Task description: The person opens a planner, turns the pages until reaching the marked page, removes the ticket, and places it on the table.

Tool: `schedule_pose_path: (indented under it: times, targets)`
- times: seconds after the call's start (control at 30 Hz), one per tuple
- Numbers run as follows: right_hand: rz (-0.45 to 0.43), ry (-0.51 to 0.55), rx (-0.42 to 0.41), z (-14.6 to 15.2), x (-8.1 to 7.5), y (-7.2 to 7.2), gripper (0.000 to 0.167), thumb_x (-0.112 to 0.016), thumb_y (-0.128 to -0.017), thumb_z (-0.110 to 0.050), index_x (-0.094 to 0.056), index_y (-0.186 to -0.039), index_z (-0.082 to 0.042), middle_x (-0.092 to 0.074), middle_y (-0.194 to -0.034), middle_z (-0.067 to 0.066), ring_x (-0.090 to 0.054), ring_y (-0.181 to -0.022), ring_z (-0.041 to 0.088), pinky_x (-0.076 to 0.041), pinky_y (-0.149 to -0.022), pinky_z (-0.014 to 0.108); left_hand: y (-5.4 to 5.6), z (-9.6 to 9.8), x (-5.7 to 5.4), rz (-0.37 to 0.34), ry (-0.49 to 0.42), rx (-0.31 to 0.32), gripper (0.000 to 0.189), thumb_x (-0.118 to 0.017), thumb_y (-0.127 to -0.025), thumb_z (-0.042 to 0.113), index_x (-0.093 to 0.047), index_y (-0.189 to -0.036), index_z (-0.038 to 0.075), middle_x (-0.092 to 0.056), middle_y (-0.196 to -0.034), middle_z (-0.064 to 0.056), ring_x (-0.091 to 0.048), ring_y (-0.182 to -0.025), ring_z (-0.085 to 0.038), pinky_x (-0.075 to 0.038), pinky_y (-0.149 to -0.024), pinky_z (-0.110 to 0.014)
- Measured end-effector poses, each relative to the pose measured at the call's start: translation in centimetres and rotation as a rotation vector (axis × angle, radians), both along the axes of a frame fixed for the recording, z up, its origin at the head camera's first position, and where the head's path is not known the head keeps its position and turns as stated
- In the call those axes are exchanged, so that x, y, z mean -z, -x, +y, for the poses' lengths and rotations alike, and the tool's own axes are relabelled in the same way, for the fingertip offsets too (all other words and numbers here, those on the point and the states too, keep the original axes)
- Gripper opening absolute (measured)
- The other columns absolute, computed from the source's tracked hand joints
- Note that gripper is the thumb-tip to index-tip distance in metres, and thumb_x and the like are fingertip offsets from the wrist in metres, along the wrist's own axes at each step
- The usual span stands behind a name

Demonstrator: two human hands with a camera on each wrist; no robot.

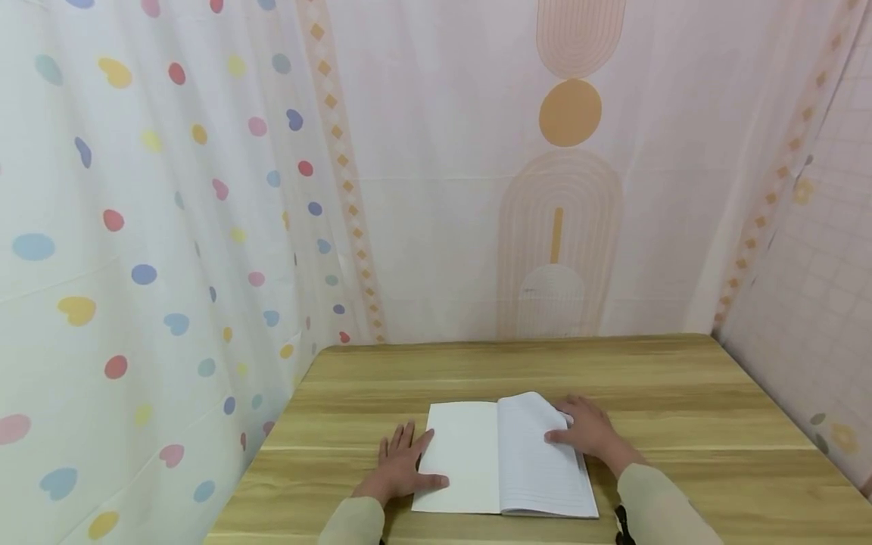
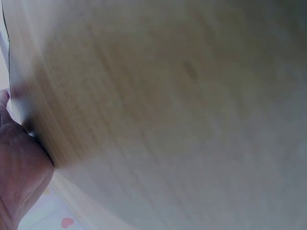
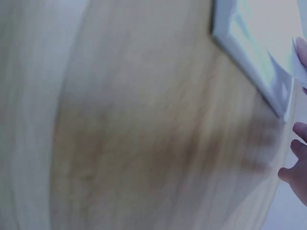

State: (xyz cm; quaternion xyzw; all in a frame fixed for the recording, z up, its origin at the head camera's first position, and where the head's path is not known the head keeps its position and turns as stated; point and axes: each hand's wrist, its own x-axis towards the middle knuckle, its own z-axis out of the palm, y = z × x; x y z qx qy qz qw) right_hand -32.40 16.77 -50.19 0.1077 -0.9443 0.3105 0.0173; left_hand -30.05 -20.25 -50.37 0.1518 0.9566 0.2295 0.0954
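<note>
While the left hand [image 1: 402,465] rests at the outer edge of the blank page [image 1: 466,450], here is the notebook [image 1: 500,473], lying open on the near part of the wooden table [image 1: 715,431], squarely between the two forearms. That central spot presumably lets both hands reach a side each. The left hand has its fingers stretched and fanned, thumb out over the paper, and it grips nothing; it looks like an anchor, there to hold that half down and stop the book sliding. In the left wrist view only the heel of the palm shows, so how hard it presses cannot be told.

Over to the right hand [image 1: 589,431], and this one is busier! Thumb on top, a fingertip under the paper in the right wrist view: it pinches the lined page [image 1: 534,462] near its outer edge, the other fingers spread apart, off the paper. The sheet bows up, its top corner bent, while the paper beneath lies flat. Holding it by that free edge, well away from the spine, probably makes it easy to lift without creasing.
</note>
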Motion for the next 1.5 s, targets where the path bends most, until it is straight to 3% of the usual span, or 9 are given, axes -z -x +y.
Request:
schedule_pose_path:
  times: [0.17, 0.47, 0.63, 0.9, 1.0, 1.13, 1.27, 1.37, 1.5]
  targets:
    - [-0.012, 0.19, 0.034, -0.4, -0.7, 0.0, 0.063, -0.077, -0.087, -0.031, -0.057, -0.135, 0.004, -0.058, -0.13, 0.027, -0.054, -0.12, 0.043, -0.042, -0.1, 0.059, 0.0, 0.0, 0.0, -0.003, 0.0, 0.001, 0.098, -0.075, -0.078, 0.061, -0.037, -0.153, 0.01, -0.011, -0.161, -0.029, -0.006, -0.147, -0.048, 0.001, -0.113, -0.067]
    - [-0.09, 0.452, 0.054, -1.1, -2.3, -0.8, 0.07, -0.067, -0.095, -0.013, -0.029, -0.15, 0.009, -0.058, -0.126, 0.031, -0.061, -0.1, 0.029, -0.054, -0.081, 0.042, 0.1, -0.2, 0.2, -0.001, 0.012, 0.007, 0.098, -0.074, -0.079, 0.062, -0.036, -0.154, 0.012, -0.01, -0.161, -0.028, -0.005, -0.147, -0.048, 0.001, -0.113, -0.067]
    - [-0.102, 0.607, 0.063, -2.2, -3.3, -1.1, 0.068, -0.063, -0.095, -0.005, -0.026, -0.15, 0.011, -0.058, -0.125, 0.034, -0.066, -0.092, 0.027, -0.057, -0.072, 0.038, 0.2, -0.7, 0.3, -0.009, -0.017, 0.023, 0.099, -0.073, -0.08, 0.062, -0.034, -0.155, 0.01, -0.009, -0.161, -0.028, -0.004, -0.147, -0.048, 0.002, -0.113, -0.067]
    - [-0.182, 0.868, -0.008, -5.1, -4.4, -2.4, 0.054, -0.051, -0.102, -0.007, -0.031, -0.15, 0.009, -0.063, -0.12, 0.026, -0.065, -0.087, 0.017, -0.053, -0.074, 0.029, 0.4, -1.2, 0.3, -0.025, -0.093, 0.032, 0.094, -0.072, -0.084, 0.057, -0.035, -0.154, 0.007, -0.009, -0.16, -0.03, -0.001, -0.147, -0.049, 0.004, -0.112, -0.067]
    - [-0.194, 0.902, -0.079, -6.0, -4.2, -2.7, 0.05, -0.044, -0.106, -0.013, -0.032, -0.15, 0.008, -0.061, -0.122, 0.026, -0.065, -0.097, 0.024, -0.053, -0.083, 0.034, 0.4, -1.2, 0.3, -0.031, -0.123, 0.036, 0.088, -0.072, -0.086, 0.052, -0.037, -0.153, 0.006, -0.009, -0.16, -0.031, -0.001, -0.147, -0.049, 0.004, -0.112, -0.068]
    - [-0.126, 0.723, -0.237, -7.1, -3.3, -3.1, 0.049, -0.038, -0.109, -0.019, -0.034, -0.149, 0.009, -0.052, -0.136, 0.031, -0.057, -0.12, 0.041, -0.045, -0.101, 0.051, 0.3, -1.2, 0.3, -0.036, -0.151, 0.037, 0.084, -0.071, -0.088, 0.048, -0.038, -0.152, 0.005, -0.009, -0.16, -0.031, -0.001, -0.147, -0.049, 0.005, -0.112, -0.067]
    - [0.059, 0.252, -0.383, -7.7, -1.7, -3.8, 0.05, -0.045, -0.107, -0.03, -0.046, -0.145, 0.001, -0.053, -0.141, 0.022, -0.048, -0.131, 0.041, -0.034, -0.107, 0.059, 0.4, -1.2, 0.3, -0.036, -0.18, 0.025, 0.077, -0.069, -0.091, 0.044, -0.041, -0.15, 0.004, -0.011, -0.16, -0.031, -0.001, -0.147, -0.049, 0.006, -0.113, -0.066]
    - [0.143, -0.113, -0.47, -8.0, -0.8, -4.4, 0.055, -0.047, -0.103, -0.047, -0.052, -0.145, -0.011, -0.051, -0.146, 0.015, -0.042, -0.137, 0.037, -0.028, -0.109, 0.063, 0.6, -1.2, 0.3, -0.034, -0.226, 0.0, 0.062, -0.055, -0.101, 0.038, -0.042, -0.149, 0.002, -0.013, -0.159, -0.031, -0.002, -0.147, -0.049, 0.007, -0.112, -0.066]
    - [0.141, -0.357, -0.539, -8.3, -0.2, -5.0, 0.06, -0.046, -0.099, -0.059, -0.053, -0.145, -0.021, -0.045, -0.152, 0.01, -0.034, -0.143, 0.032, -0.021, -0.112, 0.064, 0.9, -1.1, 0.2, -0.05, -0.319, -0.063, 0.055, -0.027, -0.11, 0.033, -0.038, -0.149, -0.004, -0.016, -0.159, -0.029, -0.003, -0.147, -0.048, 0.009, -0.112, -0.065]
